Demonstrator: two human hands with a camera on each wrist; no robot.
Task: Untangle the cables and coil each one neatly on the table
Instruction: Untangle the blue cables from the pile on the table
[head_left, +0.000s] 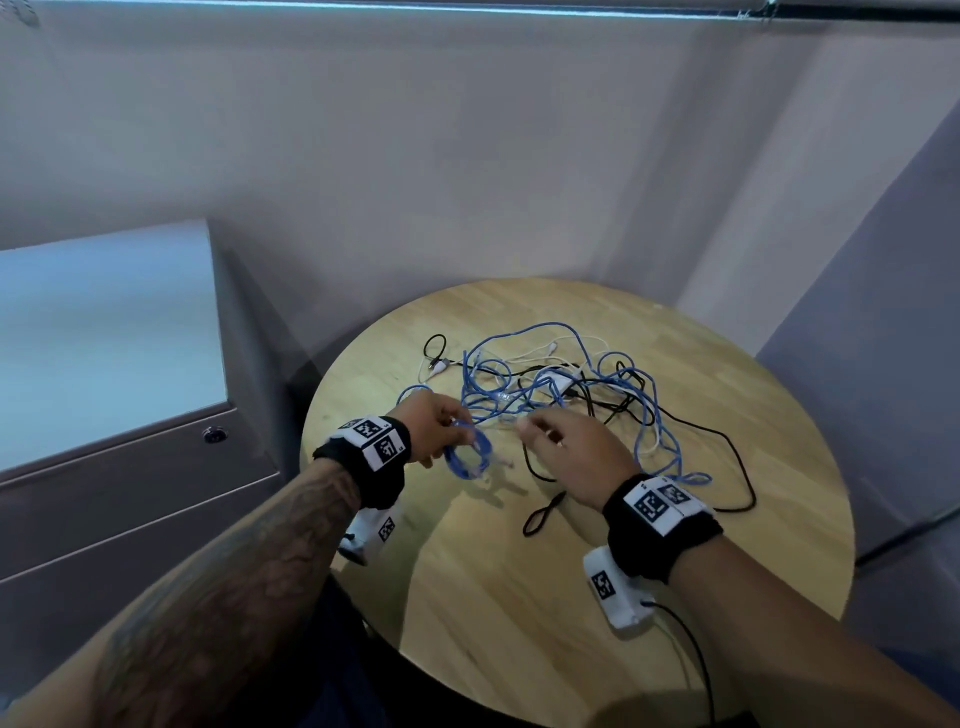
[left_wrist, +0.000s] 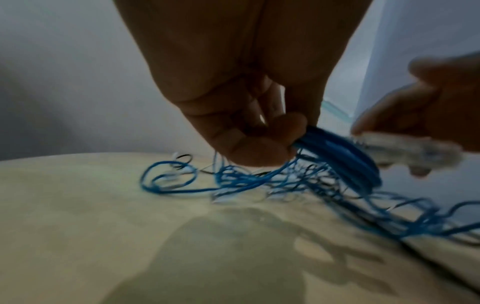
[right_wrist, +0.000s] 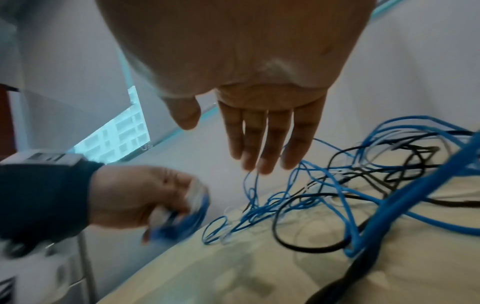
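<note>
Both forearms reach over the round table (head_left: 519, 597), toward the tangle (head_left: 550, 395).
From my head, my left hand (head_left: 431, 431) pinches a small blue coil (head_left: 467, 457) just left of the tangle. Left wrist: fingers (left_wrist: 259, 139) curl round that coil. Right wrist: my right hand (right_wrist: 259, 102) hovers above the tangle, fingers straight, close together, holding nothing.

Blue (head_left: 524, 384), black (head_left: 727, 441) and white cables (head_left: 530, 356); light wooden table (head_left: 519, 597).

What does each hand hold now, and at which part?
The left hand grips the blue cable by its small wound coil. The right hand holds nothing; its fingers are straight above the tangle.
</note>
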